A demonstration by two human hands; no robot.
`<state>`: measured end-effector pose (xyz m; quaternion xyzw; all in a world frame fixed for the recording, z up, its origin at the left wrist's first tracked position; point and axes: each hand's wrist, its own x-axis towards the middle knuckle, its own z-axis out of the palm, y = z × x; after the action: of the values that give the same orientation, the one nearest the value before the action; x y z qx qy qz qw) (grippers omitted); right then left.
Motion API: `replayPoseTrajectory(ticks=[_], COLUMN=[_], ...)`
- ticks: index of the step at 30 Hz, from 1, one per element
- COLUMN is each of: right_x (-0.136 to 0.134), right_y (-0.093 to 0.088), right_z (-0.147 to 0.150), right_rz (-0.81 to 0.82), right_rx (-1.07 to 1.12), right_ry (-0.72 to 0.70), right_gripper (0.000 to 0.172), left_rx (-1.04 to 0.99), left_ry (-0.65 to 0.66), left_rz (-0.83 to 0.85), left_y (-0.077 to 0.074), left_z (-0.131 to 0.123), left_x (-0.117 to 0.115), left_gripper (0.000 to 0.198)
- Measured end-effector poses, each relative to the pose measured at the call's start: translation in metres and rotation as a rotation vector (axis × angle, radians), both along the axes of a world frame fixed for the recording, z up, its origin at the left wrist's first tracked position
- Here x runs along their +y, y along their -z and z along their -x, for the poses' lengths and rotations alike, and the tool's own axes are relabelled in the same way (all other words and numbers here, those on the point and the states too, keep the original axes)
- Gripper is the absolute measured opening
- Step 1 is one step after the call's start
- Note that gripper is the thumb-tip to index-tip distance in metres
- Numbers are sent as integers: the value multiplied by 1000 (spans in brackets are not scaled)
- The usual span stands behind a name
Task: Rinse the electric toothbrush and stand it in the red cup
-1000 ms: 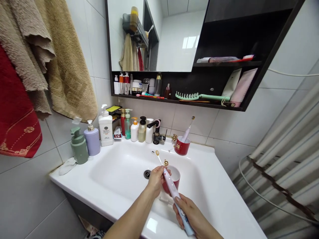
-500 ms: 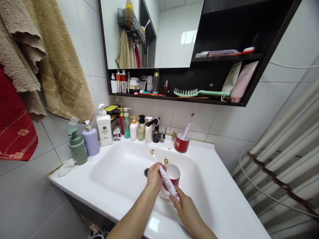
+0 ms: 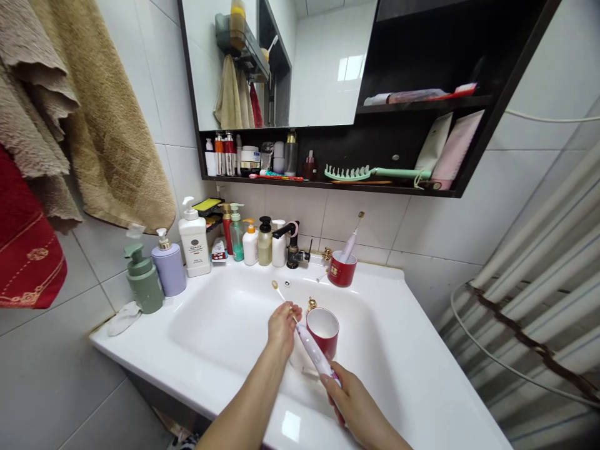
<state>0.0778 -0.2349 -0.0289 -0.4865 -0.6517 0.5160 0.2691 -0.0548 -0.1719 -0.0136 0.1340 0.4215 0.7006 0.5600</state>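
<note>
Over the white sink, my right hand (image 3: 349, 397) is wrapped round the lower part of a pale pink electric toothbrush handle (image 3: 313, 348), which slants up to the left. My left hand (image 3: 282, 328) pinches the white stem of the brush head (image 3: 275, 285), its bristles pointing away from me. A thin shaft shows between the left fingers and the handle's top, so the head looks drawn off the handle; the fingers partly hide the joint. Just right of the handle a red cup (image 3: 323, 334) with a white inside stands in the basin.
A second red cup (image 3: 342, 270) holding another toothbrush (image 3: 349, 245) stands on the sink's back rim, right of the black faucet (image 3: 296, 250). Several pump bottles (image 3: 250, 245) line the back left. Above hangs a dark shelf (image 3: 375, 185) with a mirror (image 3: 328, 69).
The gap between brush head and handle has widened. My left hand has shifted left with the head, and my right hand has drawn the handle slightly down and right.
</note>
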Motion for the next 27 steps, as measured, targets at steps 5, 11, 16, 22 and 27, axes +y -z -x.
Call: replayPoseTrajectory(ticks=[5, 11, 16, 22, 27], right_x=[6, 20, 27, 35, 37], right_y=[-4, 3, 9, 17, 22], right_z=[-8, -23, -28, -23, -22], right_rz=[-12, -60, -74, -122, -153], right_rx=[73, 35, 26, 44, 52], right_ry=[97, 62, 166, 248, 269], right_gripper=[28, 31, 36, 46, 48], left_rx=[139, 468, 826, 1250, 1525], left_ry=[67, 216, 296, 291, 280], left_rz=[58, 166, 267, 318, 287], left_y=[2, -5, -13, -10, -6], left_z=[14, 8, 0, -11, -19], left_x=[8, 47, 104, 152, 164], left_gripper=[6, 6, 17, 12, 19])
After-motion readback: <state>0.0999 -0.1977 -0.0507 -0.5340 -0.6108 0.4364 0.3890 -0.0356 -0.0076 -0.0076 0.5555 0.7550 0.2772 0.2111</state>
